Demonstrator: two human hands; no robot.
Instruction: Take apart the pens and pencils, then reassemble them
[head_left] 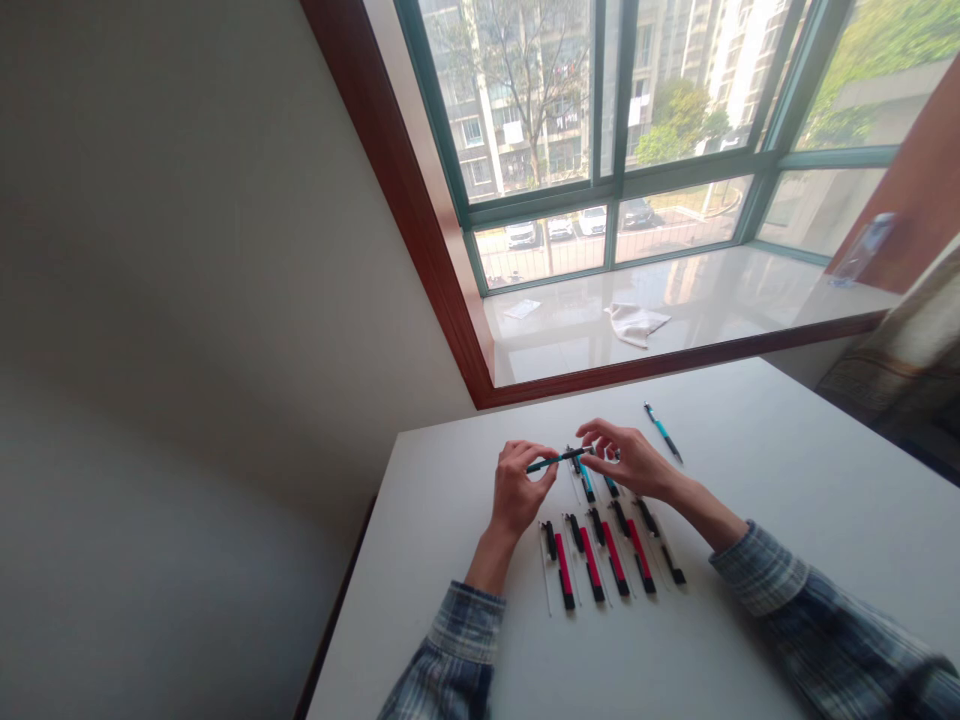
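My left hand (519, 487) pinches a teal-and-black pen (546, 462) between thumb and fingers, holding it nearly level above the table. My right hand (622, 458) is curled around the pen's black end, thumb below and fingers above. Under the hands lie pen parts with blue barrels (586, 484), partly hidden by my right hand. Nearer to me is a row of disassembled pens: red barrels with black ends (564, 572), short black grips (550, 541) and thin pale refills (545, 575). A whole blue-and-black pen (663, 432) lies beyond my right hand.
The white table (450, 540) has its far edge beneath a window sill (555, 350). On the sill are a crumpled cloth (636, 324), a paper (523, 309) and a clear bottle (862, 250). A wall rises on the left; a curtain (892, 350) hangs at right.
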